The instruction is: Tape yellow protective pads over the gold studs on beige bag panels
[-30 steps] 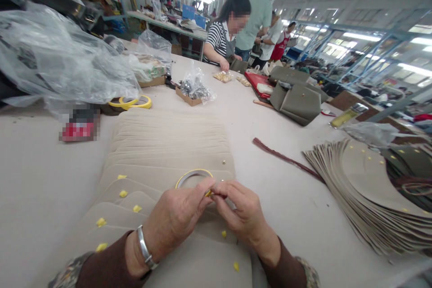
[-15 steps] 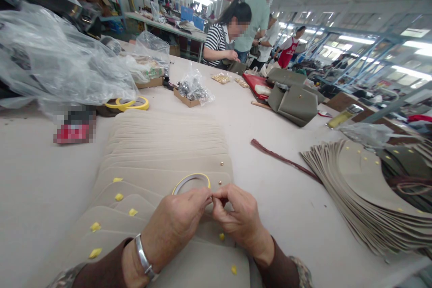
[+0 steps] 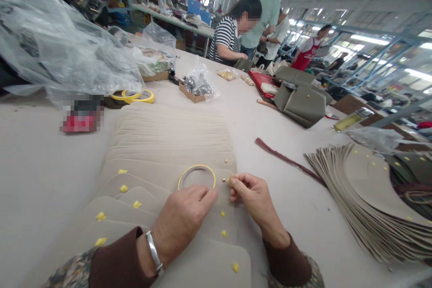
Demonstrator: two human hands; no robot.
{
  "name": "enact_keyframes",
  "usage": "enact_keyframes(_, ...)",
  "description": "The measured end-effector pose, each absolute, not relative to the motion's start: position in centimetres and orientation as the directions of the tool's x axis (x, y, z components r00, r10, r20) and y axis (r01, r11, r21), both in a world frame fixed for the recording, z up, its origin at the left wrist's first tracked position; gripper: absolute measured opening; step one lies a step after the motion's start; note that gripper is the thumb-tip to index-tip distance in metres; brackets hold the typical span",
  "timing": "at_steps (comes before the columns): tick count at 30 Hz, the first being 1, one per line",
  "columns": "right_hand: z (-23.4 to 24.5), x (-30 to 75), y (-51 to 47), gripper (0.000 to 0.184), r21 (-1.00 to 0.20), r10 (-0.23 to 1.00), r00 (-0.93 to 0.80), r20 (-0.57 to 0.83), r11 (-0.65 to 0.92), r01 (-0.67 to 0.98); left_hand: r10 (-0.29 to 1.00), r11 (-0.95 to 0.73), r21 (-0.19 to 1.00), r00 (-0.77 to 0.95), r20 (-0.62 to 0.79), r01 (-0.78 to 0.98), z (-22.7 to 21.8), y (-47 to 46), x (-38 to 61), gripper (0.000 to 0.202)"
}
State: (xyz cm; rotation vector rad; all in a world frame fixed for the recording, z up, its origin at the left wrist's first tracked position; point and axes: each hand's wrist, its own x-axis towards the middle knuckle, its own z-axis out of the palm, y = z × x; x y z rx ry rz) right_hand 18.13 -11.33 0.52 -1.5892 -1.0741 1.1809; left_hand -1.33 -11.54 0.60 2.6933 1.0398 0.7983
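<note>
My left hand (image 3: 184, 216) is closed on a thin roll of yellow tape (image 3: 196, 167), which stands up above the fingers. My right hand (image 3: 254, 201) pinches a small piece of yellow tape (image 3: 230, 180) between thumb and forefinger. That piece is right beside a small gold stud (image 3: 223, 180) near the right edge of a beige panel (image 3: 148, 167). Another gold stud (image 3: 226, 161) shows bare on the panel behind. Under my hands the overlapping panels are fanned out, and bits of yellow tape (image 3: 137, 204) stick to the nearer ones on both sides.
Two yellow tape rolls (image 3: 143, 96) and clear plastic bags (image 3: 67, 49) lie at the left. Further back sit a small carton of bagged parts (image 3: 193, 93) and a dark olive bag (image 3: 300, 103). A brown strip (image 3: 286, 160) and stacked panels (image 3: 364, 175) are at right. Co-workers (image 3: 222, 40) are across the table.
My hands, together before, are now apart. The right has moved right and slightly up to the stud with a piece of tape; the left stays with the roll. The view has shifted slightly.
</note>
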Motion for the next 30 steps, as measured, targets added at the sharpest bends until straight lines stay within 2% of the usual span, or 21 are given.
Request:
enact_keyframes(2, 0.2, 18.5, -11.2, 0.033, -0.95, 0.959, 0.164, -0.229, -0.257, 0.176, 0.686, -0.727, 0.256, 0.656, 0.315, 0.637, 0.5, -11.4, -1.2, 0.01)
enact_keyframes(5, 0.0, 18.2, -11.3, 0.028, -0.929, 0.974, 0.144, -0.173, -0.21, 0.303, 0.703, -0.711, 0.228, 0.675, 0.225, 0.665, 0.3, -11.3, -1.0, 0.009)
enact_keyframes(10, 0.1, 17.4, -11.0, 0.02, -0.796, 0.993, 0.114, -0.019, -0.084, 0.599, 0.708, -0.705, 0.22, 0.685, 0.172, 0.674, 0.3, -11.5, -0.7, 0.007)
enact_keyframes(13, 0.3, 17.0, -10.7, 0.017, -0.708, 0.993, 0.082, 0.086, 0.003, 0.707, 0.706, -0.707, 0.226, 0.686, 0.176, 0.67, 0.3, -11.4, -0.7, 0.006)
enact_keyframes(16, 0.1, 17.0, -10.7, 0.01, -0.697, 0.99, 0.089, 0.109, 0.012, 0.717, 0.713, -0.701, 0.241, 0.665, 0.223, 0.671, 0.5, -10.9, -1.1, 0.008)
enact_keyframes(20, -0.7, 17.7, -11.5, 0.019, -0.818, 0.982, 0.191, 0.005, -0.106, 0.565, 0.746, -0.65, 0.219, 0.556, 0.367, 0.728, 0.9, -9.3, -2.3, 0.01)
enact_keyframes(22, -1.0, 18.0, -12.1, 0.018, -0.844, 0.986, 0.167, 0.006, -0.084, 0.53, 0.762, -0.617, 0.18, 0.525, 0.379, 0.766, 0.9, -8.6, -2.9, 0.011)
enact_keyframes(24, -1.1, 18.1, -12.4, 0.017, -0.791, 0.989, 0.101, 0.108, 0.024, 0.611, 0.773, -0.602, 0.15, 0.526, 0.353, 0.784, 0.9, -8.1, -3.1, 0.01)
enact_keyframes(27, -1.1, 17.6, -12.3, 0.015, -0.641, 0.961, 0.006, 0.276, 0.18, 0.746, 0.782, -0.599, 0.143, 0.536, 0.317, 0.788, 0.7, -7.9, -3.0, 0.01)
enact_keyframes(30, -1.1, 16.9, -11.6, 0.017, -0.572, 0.947, -0.009, 0.32, 0.201, 0.795, 0.79, -0.592, 0.142, 0.537, 0.298, 0.793, 0.9, -8.0, -2.7, 0.01)
